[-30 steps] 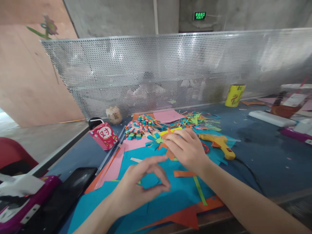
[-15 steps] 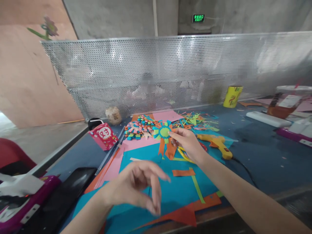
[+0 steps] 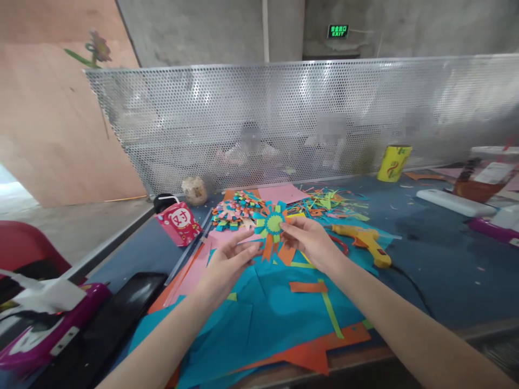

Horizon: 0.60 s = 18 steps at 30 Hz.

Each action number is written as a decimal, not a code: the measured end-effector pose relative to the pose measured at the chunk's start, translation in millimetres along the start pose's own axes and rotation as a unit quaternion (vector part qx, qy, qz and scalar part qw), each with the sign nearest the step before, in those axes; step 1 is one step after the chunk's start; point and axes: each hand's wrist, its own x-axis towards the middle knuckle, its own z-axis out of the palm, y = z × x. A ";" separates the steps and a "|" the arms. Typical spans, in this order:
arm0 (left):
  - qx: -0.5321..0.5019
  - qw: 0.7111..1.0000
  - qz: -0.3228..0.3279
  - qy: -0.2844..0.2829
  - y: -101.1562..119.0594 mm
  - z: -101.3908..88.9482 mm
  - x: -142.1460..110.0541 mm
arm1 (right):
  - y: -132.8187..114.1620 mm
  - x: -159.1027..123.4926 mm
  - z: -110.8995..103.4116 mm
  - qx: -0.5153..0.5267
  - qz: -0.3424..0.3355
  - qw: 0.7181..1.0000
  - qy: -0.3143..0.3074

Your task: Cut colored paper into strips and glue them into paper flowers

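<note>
A paper rosette (image 3: 274, 222) with blue and green loops, a green scalloped centre and orange tails is pinched at its right edge by my right hand (image 3: 310, 240). My left hand (image 3: 229, 265) reaches in from the left with its fingers apart, close beside the orange tails; I cannot tell whether its fingertips touch them. Under both hands lies a large blue paper sheet (image 3: 284, 319), bearing an orange paper strip (image 3: 304, 287) and a thin green strip (image 3: 331, 313). Scissors with a red handle (image 3: 340, 244) are partly hidden behind my right hand.
A yellow glue gun (image 3: 367, 240) with a black cord lies right of my right hand. Behind the rosette are a pile of paper rosettes (image 3: 231, 213) and paper scraps (image 3: 330, 202). A pink carton (image 3: 178, 222) and black phone (image 3: 135, 297) are left. A perforated metal screen (image 3: 227, 108) stands behind.
My left hand has moved forward from the near middle of the blue sheet to beside the rosette. My right hand still holds the rosette. The view has shifted slightly.
</note>
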 end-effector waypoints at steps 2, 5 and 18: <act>0.016 1.000 0.010 -0.005 -2.1 5.1 -1.0 | 2.2 -0.6 1.1 -0.003 -0.007 1.000 -0.010; 0.059 0.998 0.014 -0.016 -5.0 7.6 0.2 | 3.5 -1.8 2.3 -0.017 -0.007 1.000 -0.013; 0.003 0.995 -0.098 -0.026 -4.2 4.4 -2.7 | 5.2 -1.2 0.8 -0.089 -0.032 0.995 0.023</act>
